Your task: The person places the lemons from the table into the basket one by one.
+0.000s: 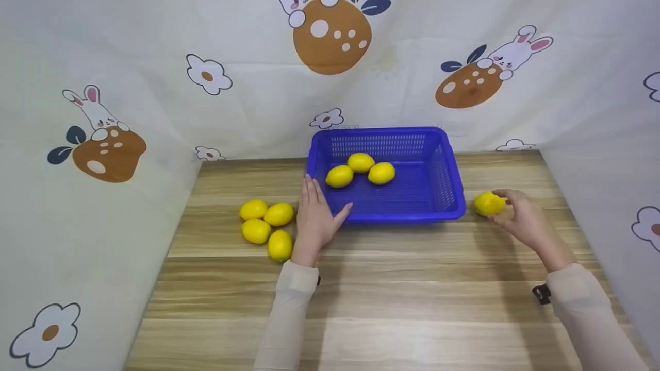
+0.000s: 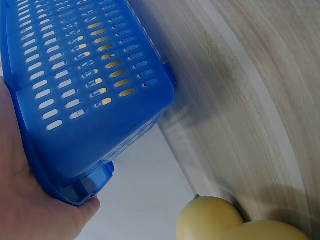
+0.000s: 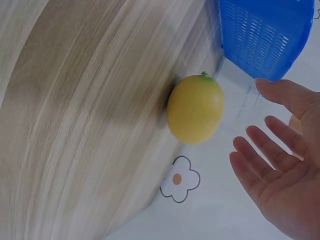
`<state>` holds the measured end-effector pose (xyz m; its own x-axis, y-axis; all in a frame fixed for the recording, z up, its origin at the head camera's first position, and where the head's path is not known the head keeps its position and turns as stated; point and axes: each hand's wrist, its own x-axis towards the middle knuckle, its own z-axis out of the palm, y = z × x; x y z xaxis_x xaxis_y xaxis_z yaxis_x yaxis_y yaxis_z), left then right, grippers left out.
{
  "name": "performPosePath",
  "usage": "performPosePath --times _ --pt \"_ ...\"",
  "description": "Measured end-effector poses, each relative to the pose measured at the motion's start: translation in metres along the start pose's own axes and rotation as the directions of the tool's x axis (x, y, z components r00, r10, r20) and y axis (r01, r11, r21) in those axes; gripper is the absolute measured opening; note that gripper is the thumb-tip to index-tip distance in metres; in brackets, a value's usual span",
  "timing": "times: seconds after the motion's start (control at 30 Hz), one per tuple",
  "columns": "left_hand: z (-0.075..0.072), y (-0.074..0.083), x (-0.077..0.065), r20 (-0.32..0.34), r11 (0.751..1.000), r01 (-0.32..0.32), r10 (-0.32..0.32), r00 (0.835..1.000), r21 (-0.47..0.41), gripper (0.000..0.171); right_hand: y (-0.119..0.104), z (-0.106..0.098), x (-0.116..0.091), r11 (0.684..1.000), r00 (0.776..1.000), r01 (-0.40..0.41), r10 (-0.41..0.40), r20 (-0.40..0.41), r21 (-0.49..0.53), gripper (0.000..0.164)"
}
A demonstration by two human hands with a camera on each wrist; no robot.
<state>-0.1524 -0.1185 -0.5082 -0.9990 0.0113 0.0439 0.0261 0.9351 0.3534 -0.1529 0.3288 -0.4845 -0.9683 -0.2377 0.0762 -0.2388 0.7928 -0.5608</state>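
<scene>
At the near left corner of a blue slotted plastic basket (image 1: 407, 217), my left hand (image 1: 315, 219) rests against the rim. Its fingers lie straight along the left side, and the thumb reaches over the front edge. Three yellow lemons (image 1: 381, 173) lie inside the basket, toward its left. On the right, my right hand (image 1: 528, 221) hovers over a single lemon (image 3: 195, 110) on the table, with thumb and fingers spread. The right wrist view shows a gap between those fingers and the lemon, whose stem end is green.
Left of the left hand, several more lemons (image 1: 256, 231) sit in a cluster on the wood-grain table (image 1: 392, 309). Behind and beside the table hangs a pale cloth (image 1: 258, 31) printed with rabbits and flowers. The basket stands near the table's back edge.
</scene>
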Motion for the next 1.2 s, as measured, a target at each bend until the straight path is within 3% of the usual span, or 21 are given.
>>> performPosePath --times 0.37,0.77,1.2 --pt "-0.001 0.000 -0.001 -0.005 0.999 -0.003 0.003 1.000 -0.048 0.107 0.016 0.002 0.007 0.999 1.000 0.019 -0.019 0.021 -0.027 0.062" --pt "-0.001 0.000 -0.002 -0.012 0.999 -0.003 0.002 1.000 -0.046 0.107 0.031 0.003 0.020 1.000 0.997 -0.023 0.022 0.077 0.010 0.070" --pt "-0.002 0.001 -0.001 -0.003 1.000 -0.003 0.003 1.000 -0.024 0.107 0.037 0.009 0.038 0.999 0.993 -0.026 0.028 0.113 -0.019 0.071"
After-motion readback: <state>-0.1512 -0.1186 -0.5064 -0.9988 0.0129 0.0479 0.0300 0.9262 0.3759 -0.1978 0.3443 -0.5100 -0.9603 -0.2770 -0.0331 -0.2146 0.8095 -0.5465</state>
